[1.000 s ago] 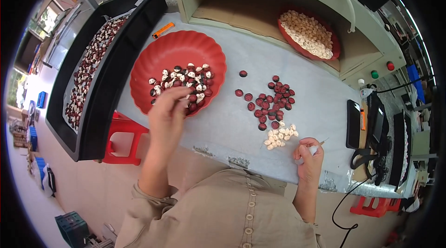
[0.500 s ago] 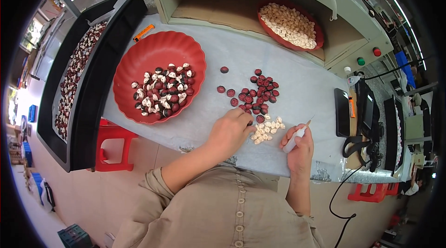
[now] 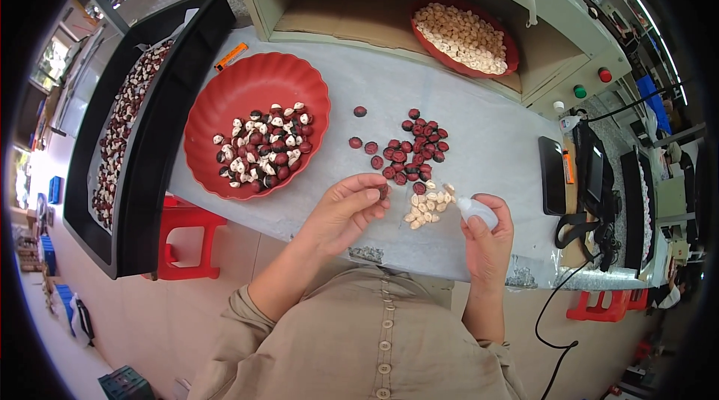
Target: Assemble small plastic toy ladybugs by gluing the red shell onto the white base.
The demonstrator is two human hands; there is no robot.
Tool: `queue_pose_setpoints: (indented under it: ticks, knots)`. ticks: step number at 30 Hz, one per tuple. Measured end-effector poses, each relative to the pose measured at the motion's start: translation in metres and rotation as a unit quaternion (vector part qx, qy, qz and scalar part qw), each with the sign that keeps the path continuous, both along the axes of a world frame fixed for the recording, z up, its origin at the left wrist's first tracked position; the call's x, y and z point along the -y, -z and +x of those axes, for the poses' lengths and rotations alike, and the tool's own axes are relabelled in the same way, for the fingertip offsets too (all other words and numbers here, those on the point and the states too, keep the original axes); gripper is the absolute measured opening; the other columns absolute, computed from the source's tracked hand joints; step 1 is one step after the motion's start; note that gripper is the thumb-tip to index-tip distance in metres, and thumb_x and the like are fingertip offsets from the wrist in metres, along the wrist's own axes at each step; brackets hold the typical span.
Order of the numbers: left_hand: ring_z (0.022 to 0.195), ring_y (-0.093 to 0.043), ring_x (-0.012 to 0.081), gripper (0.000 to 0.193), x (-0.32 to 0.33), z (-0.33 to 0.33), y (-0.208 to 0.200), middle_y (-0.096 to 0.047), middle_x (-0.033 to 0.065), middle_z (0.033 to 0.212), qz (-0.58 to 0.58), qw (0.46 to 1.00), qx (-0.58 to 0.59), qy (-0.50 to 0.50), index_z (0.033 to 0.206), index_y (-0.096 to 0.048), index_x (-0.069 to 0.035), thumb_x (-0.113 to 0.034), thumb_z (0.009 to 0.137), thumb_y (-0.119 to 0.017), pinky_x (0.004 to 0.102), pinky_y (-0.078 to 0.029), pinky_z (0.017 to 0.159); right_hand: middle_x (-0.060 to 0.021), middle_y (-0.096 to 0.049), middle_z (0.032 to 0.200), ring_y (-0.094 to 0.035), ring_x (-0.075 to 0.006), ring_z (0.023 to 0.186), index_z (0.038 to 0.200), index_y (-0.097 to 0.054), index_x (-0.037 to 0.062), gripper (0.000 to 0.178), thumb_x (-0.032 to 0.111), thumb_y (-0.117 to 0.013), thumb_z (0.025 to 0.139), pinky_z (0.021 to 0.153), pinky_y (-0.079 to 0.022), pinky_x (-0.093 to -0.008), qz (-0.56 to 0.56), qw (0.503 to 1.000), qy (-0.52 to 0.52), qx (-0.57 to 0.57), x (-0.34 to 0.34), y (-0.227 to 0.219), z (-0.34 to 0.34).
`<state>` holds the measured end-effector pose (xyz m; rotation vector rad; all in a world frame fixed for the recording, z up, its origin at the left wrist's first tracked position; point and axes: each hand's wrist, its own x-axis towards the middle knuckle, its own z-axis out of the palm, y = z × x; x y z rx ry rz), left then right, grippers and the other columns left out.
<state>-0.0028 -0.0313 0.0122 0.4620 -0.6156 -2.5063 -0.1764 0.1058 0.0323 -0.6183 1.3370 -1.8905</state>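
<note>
Holding a white bottle [image 3: 479,213] with fingers wrapped round its body, the right hand [image 3: 490,239] has a sound grip; the bottle looks light and squeezable, its thin tip best left untouched. The left hand [image 3: 341,214] pinches a dark red bead [image 3: 383,191] above the counter [image 3: 517,130]; probably hard and slippery, it suits a hold by the edges. Just beyond lie cream pieces [image 3: 422,207], seemingly light and brittle, then loose red beads [image 3: 428,147], beside a red bowl [image 3: 262,82]. Farthest, a red dish [image 3: 514,49] sits in the cabinet [image 3: 550,100].
</note>
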Motion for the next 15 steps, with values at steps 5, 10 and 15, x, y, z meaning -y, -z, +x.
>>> queue_pose_setpoints:
  ticks: [5,10,15]
  knots:
    - [0.077,-0.054,0.0156,0.024,-0.012,0.003,0.016,-0.055,0.0099,0.091,0.066,0.995,-0.07,0.011,0.102,-0.049,-0.002,-0.007,0.079,-0.054,0.0198,-0.048,0.064,-0.0069,-0.051,0.086,-0.049,-0.0107,0.068,0.1,-0.042,0.0033,0.031,0.014,-0.059,0.076,0.052,-0.038,-0.0192,-0.033,0.997,0.004,-0.075,0.008,-0.011,0.015]
    - [0.081,-0.055,0.0178,0.029,-0.013,0.005,0.019,-0.054,0.0122,0.095,0.105,0.988,-0.104,0.035,0.106,-0.048,-0.001,-0.009,0.079,-0.054,0.0204,-0.049,0.066,-0.0087,-0.046,0.089,-0.048,-0.0117,0.07,0.097,-0.042,0.0002,0.028,0.01,-0.058,0.076,0.064,-0.04,-0.0221,-0.068,0.985,-0.011,-0.159,0.015,-0.029,0.04]
    - [0.083,-0.054,0.0169,0.027,-0.012,0.006,0.024,-0.054,0.0118,0.099,0.096,0.988,-0.113,0.037,0.108,-0.049,-0.002,-0.009,0.082,-0.049,0.022,-0.048,0.068,-0.0102,-0.046,0.086,-0.045,-0.0135,0.072,0.097,-0.041,-0.0003,0.027,0.01,-0.057,0.077,0.062,-0.039,-0.0228,-0.069,0.944,-0.001,-0.324,0.019,-0.022,0.039]
